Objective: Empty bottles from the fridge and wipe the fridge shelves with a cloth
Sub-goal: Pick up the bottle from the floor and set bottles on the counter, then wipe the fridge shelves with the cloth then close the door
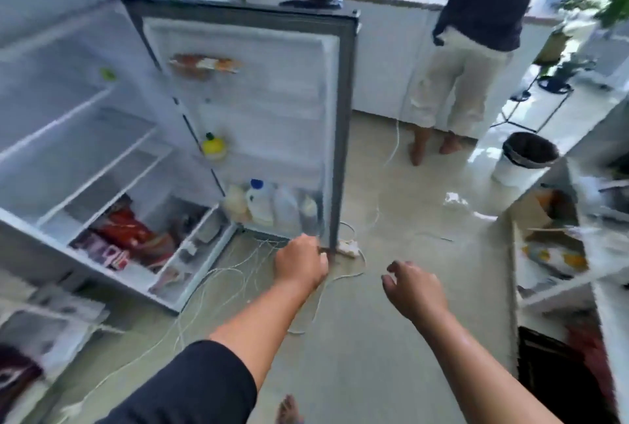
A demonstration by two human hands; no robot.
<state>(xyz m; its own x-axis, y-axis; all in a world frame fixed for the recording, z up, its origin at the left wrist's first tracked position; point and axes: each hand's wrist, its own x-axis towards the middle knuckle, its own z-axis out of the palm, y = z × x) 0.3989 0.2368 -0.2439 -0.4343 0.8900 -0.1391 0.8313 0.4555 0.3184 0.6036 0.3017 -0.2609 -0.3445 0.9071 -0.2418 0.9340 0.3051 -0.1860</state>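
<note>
White inside the fridge [85, 137], with white shelves [112, 165]; dark grey around the edge of the open door [342, 137]. Bright yellow with a dark cap for the small bottle [213, 147] in the door rack; pale cream and white for the bottles [269, 205] lower down, one with a blue cap. Red and pink for the packets [126, 236] in the bottom drawer. Black for the sleeve [190, 386] on the left arm. Pale beige for the floor [357, 338], crossed by white cords [211, 291]. White with a black liner for the bin [526, 159].
</note>
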